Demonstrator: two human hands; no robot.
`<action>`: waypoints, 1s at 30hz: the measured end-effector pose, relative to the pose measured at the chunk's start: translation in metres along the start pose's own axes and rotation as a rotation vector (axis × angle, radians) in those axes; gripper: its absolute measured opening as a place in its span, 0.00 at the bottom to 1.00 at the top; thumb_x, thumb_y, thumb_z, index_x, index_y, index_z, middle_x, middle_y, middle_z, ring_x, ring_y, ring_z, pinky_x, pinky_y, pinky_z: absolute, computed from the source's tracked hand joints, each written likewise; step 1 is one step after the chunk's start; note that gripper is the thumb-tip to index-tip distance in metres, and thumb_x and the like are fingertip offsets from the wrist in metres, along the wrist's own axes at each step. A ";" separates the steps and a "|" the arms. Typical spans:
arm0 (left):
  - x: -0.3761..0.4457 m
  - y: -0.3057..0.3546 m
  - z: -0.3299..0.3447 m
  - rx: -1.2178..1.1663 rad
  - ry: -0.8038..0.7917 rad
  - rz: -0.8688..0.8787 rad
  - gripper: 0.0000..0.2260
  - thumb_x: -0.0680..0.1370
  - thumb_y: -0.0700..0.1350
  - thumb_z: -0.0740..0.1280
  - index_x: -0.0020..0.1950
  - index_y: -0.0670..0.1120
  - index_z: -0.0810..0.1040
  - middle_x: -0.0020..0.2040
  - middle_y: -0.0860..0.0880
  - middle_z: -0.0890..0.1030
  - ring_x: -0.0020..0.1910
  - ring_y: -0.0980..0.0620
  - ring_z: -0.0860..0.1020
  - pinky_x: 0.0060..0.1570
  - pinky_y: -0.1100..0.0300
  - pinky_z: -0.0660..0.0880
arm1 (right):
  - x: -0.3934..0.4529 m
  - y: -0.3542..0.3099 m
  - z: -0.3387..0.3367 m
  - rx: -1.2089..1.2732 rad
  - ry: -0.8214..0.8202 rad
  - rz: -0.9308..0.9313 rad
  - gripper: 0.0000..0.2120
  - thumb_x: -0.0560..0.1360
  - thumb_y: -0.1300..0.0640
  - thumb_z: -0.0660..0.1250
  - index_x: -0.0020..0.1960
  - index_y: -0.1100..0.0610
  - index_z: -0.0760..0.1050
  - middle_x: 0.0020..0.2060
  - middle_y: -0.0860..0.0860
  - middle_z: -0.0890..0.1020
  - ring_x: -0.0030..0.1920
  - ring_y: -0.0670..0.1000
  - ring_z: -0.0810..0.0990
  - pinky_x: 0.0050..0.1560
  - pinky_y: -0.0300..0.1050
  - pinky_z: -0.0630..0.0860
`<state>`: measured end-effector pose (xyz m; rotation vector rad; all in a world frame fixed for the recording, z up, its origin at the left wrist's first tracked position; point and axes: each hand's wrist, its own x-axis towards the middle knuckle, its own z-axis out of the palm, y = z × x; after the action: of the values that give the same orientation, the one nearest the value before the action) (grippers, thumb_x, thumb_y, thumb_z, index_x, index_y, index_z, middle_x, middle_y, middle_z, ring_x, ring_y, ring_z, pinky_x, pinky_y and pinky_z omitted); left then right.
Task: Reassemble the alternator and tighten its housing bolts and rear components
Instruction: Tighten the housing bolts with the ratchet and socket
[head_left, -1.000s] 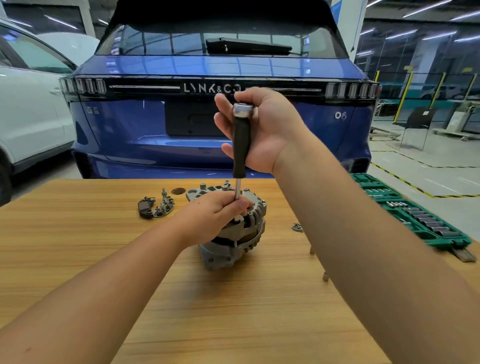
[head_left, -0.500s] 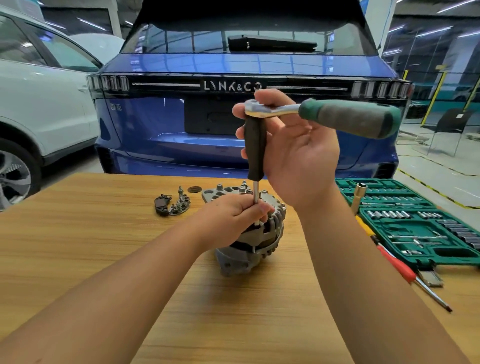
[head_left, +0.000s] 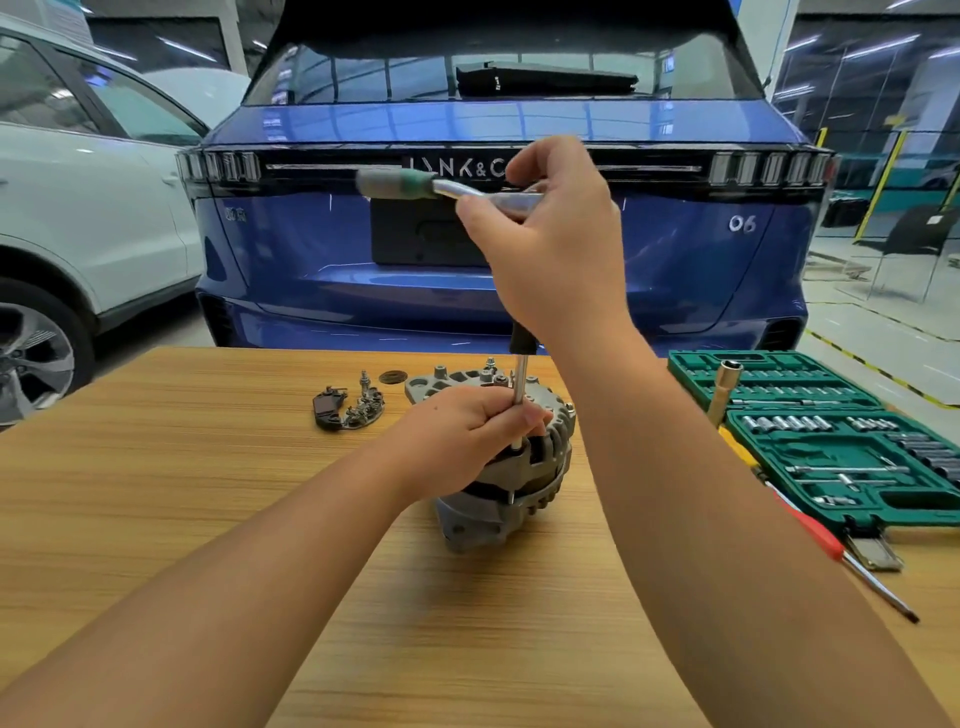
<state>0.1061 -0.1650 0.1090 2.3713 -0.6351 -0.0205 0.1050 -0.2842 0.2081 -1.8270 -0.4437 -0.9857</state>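
On the worktop (head_left: 156, 493), left of the alternator (head_left: 511, 480), the loose rear components (head_left: 349, 408) lie unfitted, so that part is judged still to do. The left hand (head_left: 467, 434) curls round the extension shaft (head_left: 519, 387) on a housing bolt, steadying the alternator mid-worktop, while the right hand (head_left: 550, 244) grips the ratchet (head_left: 441, 188); tightening seems under way
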 end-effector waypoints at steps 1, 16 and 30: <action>0.000 -0.001 0.000 0.003 0.003 -0.001 0.15 0.80 0.66 0.54 0.50 0.65 0.78 0.50 0.67 0.79 0.50 0.70 0.75 0.48 0.66 0.70 | 0.001 0.001 0.000 0.060 -0.008 0.067 0.10 0.76 0.56 0.73 0.50 0.54 0.72 0.36 0.42 0.76 0.33 0.39 0.75 0.34 0.39 0.74; 0.002 -0.008 -0.001 -0.016 -0.016 0.005 0.20 0.77 0.72 0.54 0.56 0.66 0.80 0.57 0.61 0.82 0.58 0.60 0.77 0.60 0.49 0.76 | -0.016 0.024 -0.034 1.314 -0.460 0.565 0.13 0.71 0.53 0.68 0.54 0.55 0.75 0.44 0.49 0.82 0.43 0.49 0.79 0.45 0.42 0.71; -0.004 0.006 0.002 -0.038 0.026 -0.057 0.31 0.69 0.75 0.50 0.55 0.60 0.83 0.52 0.61 0.83 0.51 0.64 0.78 0.53 0.61 0.75 | -0.030 0.013 -0.022 0.966 -0.419 0.232 0.23 0.78 0.44 0.51 0.69 0.49 0.71 0.53 0.53 0.81 0.48 0.55 0.76 0.51 0.55 0.73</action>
<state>0.0995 -0.1680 0.1107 2.3489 -0.5496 -0.0266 0.0857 -0.3063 0.1812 -1.1298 -0.7745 -0.1308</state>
